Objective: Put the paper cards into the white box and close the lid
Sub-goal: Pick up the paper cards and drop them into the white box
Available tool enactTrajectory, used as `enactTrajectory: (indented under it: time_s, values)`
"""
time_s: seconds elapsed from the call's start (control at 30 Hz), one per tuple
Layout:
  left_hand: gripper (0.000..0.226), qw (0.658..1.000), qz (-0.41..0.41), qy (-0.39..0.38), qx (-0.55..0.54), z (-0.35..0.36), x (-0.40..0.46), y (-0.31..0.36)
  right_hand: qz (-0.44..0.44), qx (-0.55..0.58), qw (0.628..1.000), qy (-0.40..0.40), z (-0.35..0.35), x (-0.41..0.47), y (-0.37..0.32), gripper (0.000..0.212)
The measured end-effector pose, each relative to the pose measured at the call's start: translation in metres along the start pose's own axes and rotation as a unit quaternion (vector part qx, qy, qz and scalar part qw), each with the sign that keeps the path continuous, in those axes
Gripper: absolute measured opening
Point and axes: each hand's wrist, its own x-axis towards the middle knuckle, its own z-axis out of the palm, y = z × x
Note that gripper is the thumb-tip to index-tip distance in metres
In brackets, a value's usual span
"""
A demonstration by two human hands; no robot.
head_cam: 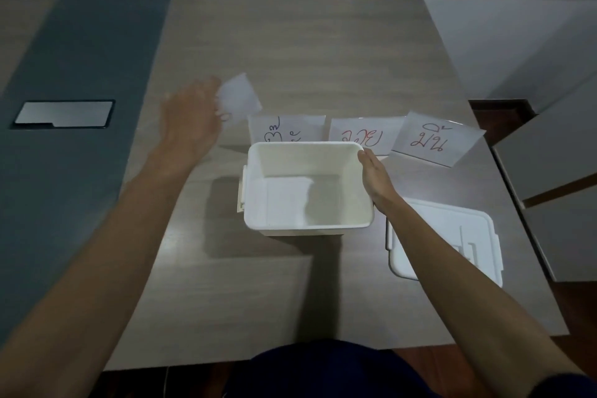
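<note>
Holding a blurred white card (238, 96) up off the table (323, 52), the left hand (190, 116) sits left of and beyond the box (307, 226). Its grip is closed on the card's left edge, fingers curled around it; the card tilts, and any writing on its face cannot be read through the blur. Far left of the box, a metal plate (63, 114) is set flush into a dark grey strip (71, 81) of the table.

The box stands open in the middle of the table, white, with a latch (241, 191) on its left wall. One white sheet (286, 200) lies flat on its floor, towards the left side.

Just beyond the box's far rim, three cards lie in a row on the table. The first card (287, 128) is partly hidden by the rim and shows handwriting in two colours. The second card (365, 136) carries red writing. The third card (436, 139), furthest right, also has red writing and sits turned at an angle, its right corner reaching past the table's edge.

The right hand (374, 174) rests against the box's right wall near the far corner, palm flat to the rim, fingers straight and together; its grip is open and holds nothing.

Right of the box and nearer the person, the lid (465, 229) lies flat on the table, partly crossed by the right forearm.
</note>
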Motion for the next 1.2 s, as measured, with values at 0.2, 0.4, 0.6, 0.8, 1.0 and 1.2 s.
enactTrajectory:
  time_s: [0.2, 0.4, 0.6, 0.8, 1.0, 1.2]
  values:
    - [0.028, 0.985, 0.140, -0.094, -0.027, 0.001, -0.053, 0.107, 0.010, 0.043, 0.999, -0.021, -0.004, 0.001, 0.003, 0.035]
    - [0.035, 0.949, 0.267, -0.142, 0.089, 0.038, -0.086, 0.156, 0.025, 0.066, 0.997, -0.023, -0.005, 0.002, 0.003, 0.036]
    - [0.034, 0.941, 0.248, -0.222, 0.063, 0.072, -0.107, 0.159, 0.034, 0.073, 0.996, -0.049, -0.009, 0.004, 0.002, 0.037]
    - [0.044, 0.898, 0.137, -0.404, -0.106, 0.096, -0.121, 0.139, 0.018, 0.066, 0.996, -0.055, -0.010, 0.003, 0.001, 0.037]
    - [0.046, 0.915, 0.115, -0.344, -0.178, 0.087, -0.091, 0.132, -0.010, 0.042, 0.998, -0.036, -0.017, 0.001, 0.006, 0.032]
    - [0.025, 0.972, 0.087, -0.050, -0.215, 0.101, 0.018, 0.107, -0.037, -0.015, 0.999, -0.024, -0.032, 0.004, 0.013, 0.035]
